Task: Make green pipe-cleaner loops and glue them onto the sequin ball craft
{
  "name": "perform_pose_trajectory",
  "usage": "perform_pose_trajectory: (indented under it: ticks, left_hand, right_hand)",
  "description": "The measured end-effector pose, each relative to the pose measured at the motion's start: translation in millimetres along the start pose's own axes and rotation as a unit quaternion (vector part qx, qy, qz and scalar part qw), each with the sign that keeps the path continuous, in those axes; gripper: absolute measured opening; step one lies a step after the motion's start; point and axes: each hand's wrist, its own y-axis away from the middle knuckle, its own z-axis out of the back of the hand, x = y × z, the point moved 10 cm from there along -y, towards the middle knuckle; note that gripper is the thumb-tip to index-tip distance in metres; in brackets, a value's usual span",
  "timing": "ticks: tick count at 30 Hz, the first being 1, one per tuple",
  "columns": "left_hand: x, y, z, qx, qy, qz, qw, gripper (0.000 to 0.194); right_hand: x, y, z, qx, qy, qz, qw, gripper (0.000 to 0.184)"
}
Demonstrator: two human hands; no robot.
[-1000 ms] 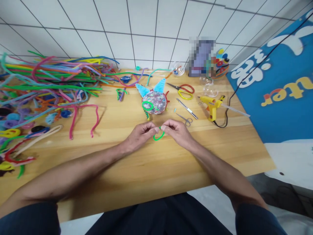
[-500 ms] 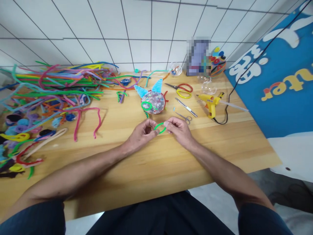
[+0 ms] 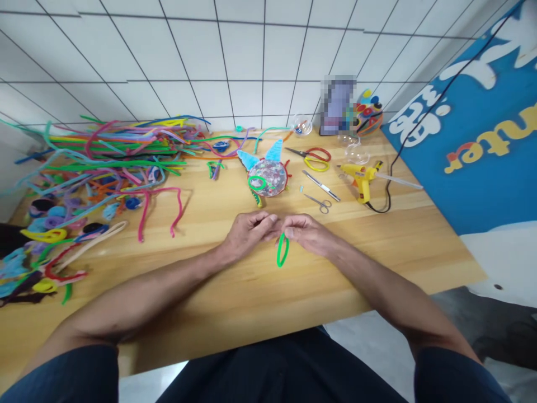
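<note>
My left hand [image 3: 248, 232] and my right hand [image 3: 305, 232] meet above the middle of the wooden table [image 3: 251, 291]. Both pinch the top of a small green pipe-cleaner loop [image 3: 282, 250], which hangs down toward me between them. Just beyond the hands sits a round multicoloured ball figure [image 3: 267, 176] with two light-blue ears and a green ring on its front.
A big heap of coloured pipe cleaners [image 3: 104, 159] covers the table's left side. Red-and-yellow scissors [image 3: 312, 157], small metal scissors [image 3: 319, 201], tweezers [image 3: 321, 186] and a corded yellow glue gun [image 3: 363, 178] lie to the right. A blue banner [image 3: 474, 134] flanks the right edge.
The green loop was turned from lying flat between my fingertips to hanging downward, and my hands drew closer together. The camera view shifted slightly.
</note>
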Motion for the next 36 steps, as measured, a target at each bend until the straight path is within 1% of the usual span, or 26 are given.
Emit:
perform_pose_trajectory:
  ticks: [2,4,7,9,11,12,13,15,16,18,19,20,22,24,25,26,27,29,30,31,33,35,36]
  left_hand:
    - [4.3,-0.7,12.8,-0.067,-0.011,0.022,0.997,0.06]
    - [8.6,-1.9,21.3,-0.11,0.004,0.042,0.993,0.06]
    - [15.6,-4.1,26.7,-0.136,0.064,0.074,0.986,0.054]
    - [20.2,-4.1,28.2,-0.146,0.117,0.095,0.978,0.054]
    - [18.3,-2.9,32.0,-0.163,0.145,0.083,0.972,0.054]
    - [14.2,-2.2,34.0,-0.169,0.145,0.062,0.973,0.051]
    - [8.6,-1.4,34.7,-0.167,0.135,0.037,0.976,0.048]
    - [-3.0,-0.3,29.8,-0.133,0.09,-0.008,0.987,0.046]
    - [-7.1,-0.1,23.5,-0.1,0.059,-0.02,0.993,0.046]
    - [-11.3,0.6,5.7,-0.012,-0.012,-0.032,0.999,0.037]
    - [-11.6,1.6,-2.7,0.029,-0.051,-0.034,0.998,0.038]
    - [-11.2,2.5,-8.8,0.058,-0.087,-0.036,0.994,0.047]
    - [-9.2,3.8,-14.6,0.086,-0.138,-0.031,0.986,0.061]
    - [-9.2,4.4,-12.7,0.082,-0.145,-0.021,0.986,0.064]
    - [-10.4,4.7,-9.9,0.074,-0.129,-0.014,0.989,0.065]
    - [-12.6,4.8,-4.9,0.057,-0.103,-0.006,0.993,0.066]
    - [-16.0,4.5,3.3,0.026,-0.073,0.0,0.997,0.069]
    - [-24.2,3.7,25.6,-0.051,0.001,0.013,0.999,0.071]
    - [-30.3,2.9,37.8,-0.089,0.04,0.01,0.995,0.072]
    - [-37.5,2.3,52.0,-0.133,0.08,0.0,0.988,0.073]
    - [-47.8,0.5,76.5,-0.202,0.15,-0.007,0.968,0.072]
    - [-53.7,-0.8,92.5,-0.248,0.185,-0.003,0.951,0.067]
    - [-54.5,-1.1,95.3,-0.256,0.19,0.005,0.948,0.063]
  right_hand:
    - [6.2,1.4,3.5,-0.002,-0.004,0.003,1.0,0.047]
    - [14.4,1.6,11.3,-0.02,-0.021,0.011,1.0,0.045]
    - [26.8,1.2,29.1,-0.076,-0.05,0.04,0.995,0.043]
    - [31.6,1.9,41.9,-0.125,-0.058,0.061,0.989,0.045]
    - [33.3,3.4,50.3,-0.166,-0.047,0.076,0.982,0.046]
    - [33.6,3.9,51.0,-0.175,-0.031,0.082,0.981,0.047]
    - [33.4,3.8,48.4,-0.171,-0.008,0.085,0.982,0.047]
    - [30.0,2.2,34.2,-0.127,0.058,0.082,0.987,0.046]
    - [25.3,1.2,24.0,-0.092,0.095,0.071,0.989,0.045]
    - [11.3,0.8,3.6,-0.018,0.153,0.038,0.987,0.045]
    - [4.0,1.5,-4.7,0.013,0.17,0.019,0.985,0.046]
    - [-1.7,2.6,-11.3,0.038,0.179,0.003,0.983,0.048]
    - [-4.6,5.1,-18.5,0.065,0.18,-0.013,0.981,0.049]
    - [4.7,7.2,-16.2,0.063,0.178,-0.011,0.982,0.047]
    - [13.8,7.9,-10.1,0.046,0.176,-0.002,0.983,0.046]
    - [26.1,8.6,0.3,0.013,0.174,0.015,0.985,0.045]
    - [40.4,9.9,15.0,-0.038,0.17,0.038,0.984,0.044]
    - [71.1,16.9,49.7,-0.161,0.138,0.105,0.972,0.045]
    - [82.4,21.4,65.6,-0.213,0.113,0.134,0.961,0.046]
    - [89.8,25.0,78.5,-0.252,0.087,0.155,0.951,0.047]
    - [94.4,27.3,94.2,-0.297,0.046,0.174,0.938,0.05]
    - [90.0,24.6,97.2,-0.312,0.028,0.172,0.934,0.053]
    - [85.8,22.4,94.7,-0.312,0.027,0.166,0.935,0.054]
